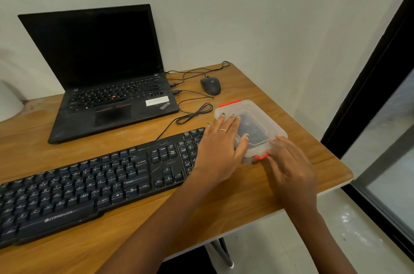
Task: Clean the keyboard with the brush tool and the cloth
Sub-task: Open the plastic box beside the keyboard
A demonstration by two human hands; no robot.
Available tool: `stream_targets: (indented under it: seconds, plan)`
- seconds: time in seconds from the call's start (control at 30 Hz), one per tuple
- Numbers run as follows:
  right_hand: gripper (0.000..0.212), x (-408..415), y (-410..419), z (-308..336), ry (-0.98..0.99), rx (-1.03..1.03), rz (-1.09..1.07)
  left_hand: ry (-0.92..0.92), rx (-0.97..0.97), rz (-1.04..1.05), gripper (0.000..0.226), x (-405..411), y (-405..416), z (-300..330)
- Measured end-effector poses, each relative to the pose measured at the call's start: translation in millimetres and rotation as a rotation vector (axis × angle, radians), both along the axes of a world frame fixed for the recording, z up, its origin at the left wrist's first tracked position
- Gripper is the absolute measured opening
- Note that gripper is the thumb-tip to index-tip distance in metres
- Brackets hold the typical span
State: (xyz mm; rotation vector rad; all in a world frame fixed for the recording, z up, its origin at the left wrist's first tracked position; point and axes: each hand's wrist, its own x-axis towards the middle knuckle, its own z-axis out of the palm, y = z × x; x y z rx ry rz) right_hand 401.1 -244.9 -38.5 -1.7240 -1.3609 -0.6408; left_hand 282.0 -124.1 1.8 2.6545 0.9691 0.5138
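Note:
A black Zebronics keyboard (89, 186) lies across the front left of the wooden table (201, 213). To its right stands a clear plastic box (262, 121) with a lid and red clips, something dark inside. My left hand (220, 150) lies flat on the lid with straight fingers, its wrist over the keyboard's number pad. My right hand (291, 164) reaches the box's near end, its fingertips at the red clip (261, 157). No brush or cloth shows.
An open black laptop (107, 85) with a dark screen stands at the back. A black mouse (210, 85) lies to its right, with cables (195, 112) running between them. The table's right edge is close to the box; a dark window frame (369, 94) stands beyond.

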Motion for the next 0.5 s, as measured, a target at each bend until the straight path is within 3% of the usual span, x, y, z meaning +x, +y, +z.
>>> stream_targets:
  seconds: [0.2,0.5]
  plan:
    - [0.029,-6,-6,0,0.033,-0.093,0.025,-0.029,0.014,-0.006,0.074,0,1,-3]
    - [0.044,-19,9,14,0.120,-0.150,0.026,-0.084,-0.068,-0.029,0.062,-2,5,4]
